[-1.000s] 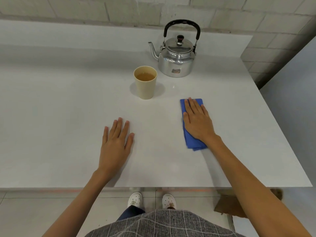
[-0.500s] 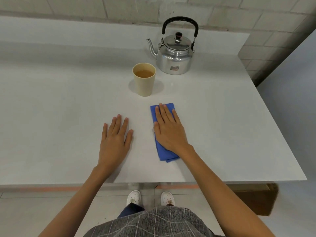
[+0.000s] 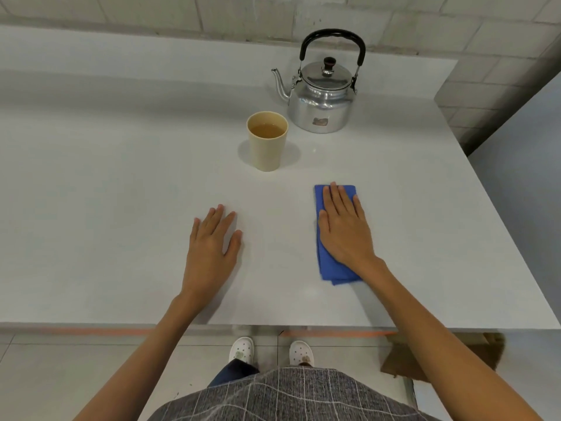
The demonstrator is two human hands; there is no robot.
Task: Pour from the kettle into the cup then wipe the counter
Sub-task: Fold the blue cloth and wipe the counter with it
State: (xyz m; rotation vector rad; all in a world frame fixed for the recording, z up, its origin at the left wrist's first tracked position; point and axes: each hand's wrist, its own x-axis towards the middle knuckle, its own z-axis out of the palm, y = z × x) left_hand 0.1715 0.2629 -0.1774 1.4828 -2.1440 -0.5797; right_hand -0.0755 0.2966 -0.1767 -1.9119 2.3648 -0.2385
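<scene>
Surroundings first: pale grey counter (image 3: 106, 208) ran back to a low upstand, with a block wall (image 3: 212, 13) behind it. Metal kettle (image 3: 321, 101) stood upright near the back right of the counter, black handle raised over the lid, spout pointing left. Beige cup (image 3: 267, 141) stood upright just in front and left of the kettle, close to it but apart, holding brownish liquid well below the rim. Cup and kettle both lay well beyond the hands; nothing lay between the two hands. Below the counter's near edge: tiled floor, two white shoes (image 3: 241, 349), and a brown cardboard piece (image 3: 485, 350) at lower right. An orange line ran along the floor under the counter edge.

Blue cloth (image 3: 326, 268) lay folded flat on the counter, right of centre, in front and to the right of the cup. Its long axis ran roughly near-to-far, the far end pointing toward the kettle and a loose layered corner showing at the near end.

Right hand (image 3: 344, 229) lay palm down on the cloth, fingers straight and together, pointing away from the body and tilted slightly left; it pressed the cloth flat and did not clutch it. Fingertips reached the cloth's far edge. Left hand (image 3: 211, 247) rested open and flat on bare counter, fingers slightly spread and angled a little right, holding nothing, well apart from the cloth. Both forearms were bare and extended.
</scene>
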